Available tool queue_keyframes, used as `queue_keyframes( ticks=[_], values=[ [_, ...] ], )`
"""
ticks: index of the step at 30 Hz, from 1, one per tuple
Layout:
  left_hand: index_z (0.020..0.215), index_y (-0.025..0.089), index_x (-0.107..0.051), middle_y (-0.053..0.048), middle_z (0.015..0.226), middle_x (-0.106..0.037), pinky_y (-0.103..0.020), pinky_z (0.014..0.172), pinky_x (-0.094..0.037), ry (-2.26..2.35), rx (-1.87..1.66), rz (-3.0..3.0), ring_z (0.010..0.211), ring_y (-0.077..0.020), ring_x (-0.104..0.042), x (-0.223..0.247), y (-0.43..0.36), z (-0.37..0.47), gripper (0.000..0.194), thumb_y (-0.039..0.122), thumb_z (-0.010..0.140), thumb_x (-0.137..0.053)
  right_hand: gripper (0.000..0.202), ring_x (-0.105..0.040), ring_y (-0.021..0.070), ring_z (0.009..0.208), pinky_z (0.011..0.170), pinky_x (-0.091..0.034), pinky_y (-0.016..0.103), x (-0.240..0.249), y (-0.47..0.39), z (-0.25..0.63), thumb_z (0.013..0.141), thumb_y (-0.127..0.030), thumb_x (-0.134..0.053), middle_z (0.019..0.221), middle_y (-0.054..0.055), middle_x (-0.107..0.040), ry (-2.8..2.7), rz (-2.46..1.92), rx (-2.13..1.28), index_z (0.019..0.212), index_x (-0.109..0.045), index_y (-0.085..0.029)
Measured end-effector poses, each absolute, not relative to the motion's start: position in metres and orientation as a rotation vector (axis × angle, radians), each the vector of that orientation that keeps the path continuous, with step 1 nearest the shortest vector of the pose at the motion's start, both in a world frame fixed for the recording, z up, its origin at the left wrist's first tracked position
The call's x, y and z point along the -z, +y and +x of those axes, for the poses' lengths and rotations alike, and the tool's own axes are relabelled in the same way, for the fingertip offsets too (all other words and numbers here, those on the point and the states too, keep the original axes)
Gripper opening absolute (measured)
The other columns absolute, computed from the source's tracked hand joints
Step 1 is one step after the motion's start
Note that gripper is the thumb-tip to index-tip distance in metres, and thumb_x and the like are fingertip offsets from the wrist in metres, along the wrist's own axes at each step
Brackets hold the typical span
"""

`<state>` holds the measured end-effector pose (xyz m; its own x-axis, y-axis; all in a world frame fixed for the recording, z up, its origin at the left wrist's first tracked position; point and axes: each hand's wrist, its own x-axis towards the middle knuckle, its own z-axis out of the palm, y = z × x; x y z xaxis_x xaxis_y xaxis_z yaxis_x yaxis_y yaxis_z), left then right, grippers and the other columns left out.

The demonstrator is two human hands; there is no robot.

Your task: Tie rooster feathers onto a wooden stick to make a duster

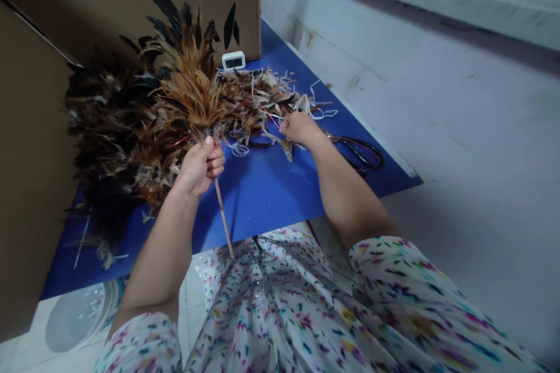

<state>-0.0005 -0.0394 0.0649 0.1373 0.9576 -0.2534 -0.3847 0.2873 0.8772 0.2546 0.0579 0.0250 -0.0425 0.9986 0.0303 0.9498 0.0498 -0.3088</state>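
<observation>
My left hand (202,166) is closed around a thin wooden stick (223,213), whose lower end points down past the table edge towards my lap. From the top of that fist rises a bunch of golden-brown feathers (192,84) with long dark ones behind, like a feather duster. On the right, the fingers of my right hand (300,127) are pinched together, and a thin pinkish-red string (272,118) runs to their tips. Loose brown feathers (249,96) and white strips lie around this hand. Black-handled scissors (361,154) rest beside my right forearm.
A large heap of dark and brown feathers (114,122) covers the left of the blue table (271,198). Cardboard boxes (100,11) stand behind and at left. A small white digital display (233,60) sits at the back. A wall (394,70) borders the right; a plastic bucket (76,315) stands below.
</observation>
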Motion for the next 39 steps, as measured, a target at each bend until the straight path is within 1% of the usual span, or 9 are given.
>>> queue_keyframes(
  ticks=[4,7,11,15,19,26,31,34,39],
  values=[
    [0.077,0.018,-0.044,0.010,0.056,-0.033,-0.012,0.036,-0.016,0.971,-1.113,0.750,0.039,-0.0013,-0.025,-0.064,-0.039,0.000,0.034,0.036,0.091,-0.068,0.014,-0.071,0.0249,0.090,0.084,-0.054,0.036,-0.030,0.058,0.265,0.085,-0.015,-0.060,0.085,0.012,-0.074,-1.958,-1.864,-0.454,0.080,-0.073,-0.014],
    [0.076,0.018,-0.043,0.010,0.056,-0.033,-0.012,0.036,-0.016,0.975,-1.109,0.740,0.039,-0.0014,-0.024,-0.065,-0.039,0.001,0.034,0.036,0.092,-0.067,0.011,-0.068,0.0201,0.075,0.071,-0.054,0.032,-0.033,0.058,0.274,0.082,-0.014,-0.063,0.075,0.008,-0.072,-1.774,-1.735,-0.577,0.073,-0.069,-0.015],
    [0.076,0.018,-0.041,0.009,0.056,-0.033,-0.012,0.036,-0.015,0.967,-1.107,0.737,0.039,-0.0015,-0.024,-0.066,-0.040,0.001,0.034,0.035,0.093,-0.065,0.014,-0.055,0.0104,0.053,0.047,-0.042,0.023,-0.038,0.054,0.276,0.081,-0.012,-0.062,0.068,0.005,-0.070,-1.501,-1.551,-0.878,0.067,-0.061,-0.017],
    [0.076,0.019,-0.041,0.009,0.056,-0.033,-0.012,0.036,-0.016,0.986,-1.103,0.718,0.039,-0.0016,-0.024,-0.067,-0.041,0.003,0.035,0.036,0.093,-0.066,0.017,-0.051,0.0076,0.049,0.041,-0.035,0.020,-0.043,0.049,0.274,0.073,-0.011,-0.072,0.067,0.003,-0.070,-1.360,-1.398,-1.048,0.067,-0.057,-0.019],
    [0.075,0.019,-0.040,0.009,0.056,-0.033,-0.012,0.036,-0.016,1.000,-1.102,0.704,0.039,-0.0016,-0.024,-0.069,-0.042,0.004,0.036,0.036,0.093,-0.066,0.024,-0.051,0.0076,0.049,0.045,-0.039,0.022,-0.048,0.044,0.273,0.068,-0.014,-0.081,0.065,0.000,-0.068,-1.344,-1.323,-1.127,0.077,-0.058,-0.019],
    [0.075,0.018,-0.043,0.009,0.056,-0.032,-0.012,0.036,-0.015,0.984,-1.107,0.721,0.039,-0.0015,-0.024,-0.068,-0.041,0.003,0.033,0.035,0.095,-0.063,0.019,-0.065,0.0120,0.068,0.059,-0.051,0.024,-0.060,0.032,0.273,0.077,-0.024,-0.076,0.085,0.005,-0.075,-1.476,-1.230,-1.175,0.091,-0.064,-0.018],
    [0.076,0.018,-0.043,0.010,0.056,-0.033,-0.012,0.036,-0.016,0.983,-1.109,0.726,0.039,-0.0016,-0.024,-0.068,-0.041,0.004,0.035,0.036,0.091,-0.069,0.017,-0.068,0.0143,0.074,0.070,-0.055,0.028,-0.060,0.031,0.276,0.080,-0.026,-0.073,0.086,0.005,-0.075,-1.548,-1.231,-1.071,0.093,-0.066,-0.019],
    [0.076,0.018,-0.044,0.009,0.055,-0.032,-0.012,0.036,-0.016,0.981,-1.108,0.721,0.039,-0.0014,-0.023,-0.069,-0.041,0.003,0.033,0.035,0.092,-0.067,0.016,-0.069,0.0178,0.080,0.077,-0.056,0.033,-0.055,0.035,0.277,0.083,-0.021,-0.068,0.089,0.006,-0.074,-1.620,-1.366,-0.901,0.099,-0.067,-0.018],
    [0.076,0.019,-0.042,0.009,0.056,-0.032,-0.012,0.036,-0.015,0.995,-1.108,0.692,0.039,-0.0011,-0.024,-0.070,-0.041,0.003,0.033,0.035,0.094,-0.065,0.031,-0.064,0.0293,0.106,0.096,-0.048,0.045,-0.044,0.039,0.266,0.084,-0.018,-0.066,0.113,0.015,-0.068,-1.738,-1.670,-0.171,0.114,-0.067,-0.015]
  ],
)
